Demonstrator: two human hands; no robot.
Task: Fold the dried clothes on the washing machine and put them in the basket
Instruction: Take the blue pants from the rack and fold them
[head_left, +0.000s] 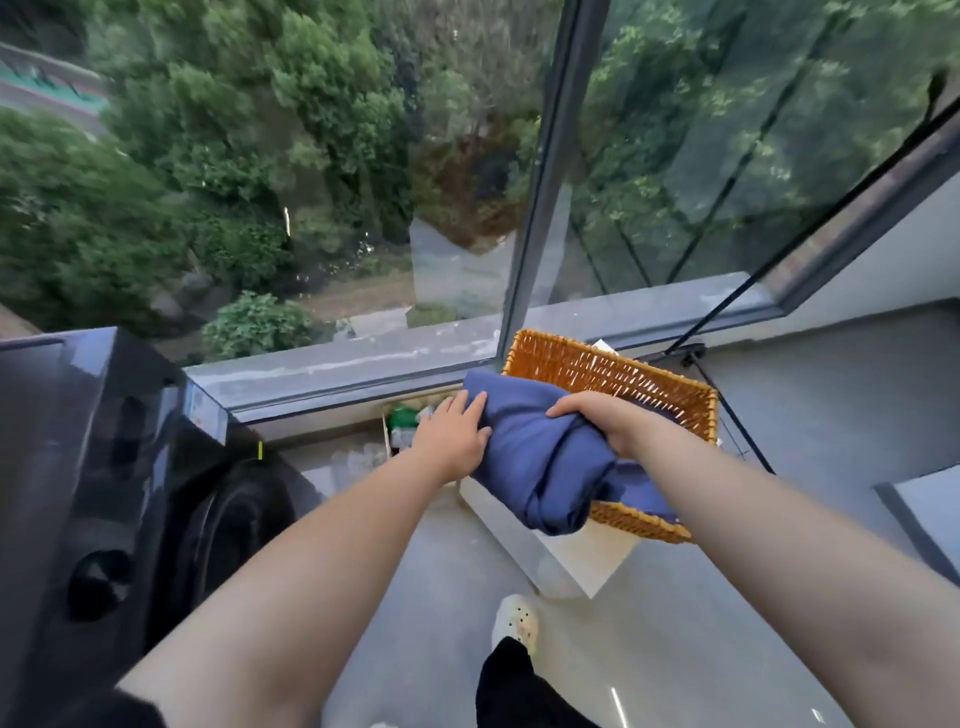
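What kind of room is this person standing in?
Probably a glazed laundry balcony high above ground: a dark front-loading washing machine stands at left, big windows look down on treetops, and a wicker basket sits by the glass.

Soft, dim daylight from the window (467, 171) — motion blur, bowed wide-angle edges.
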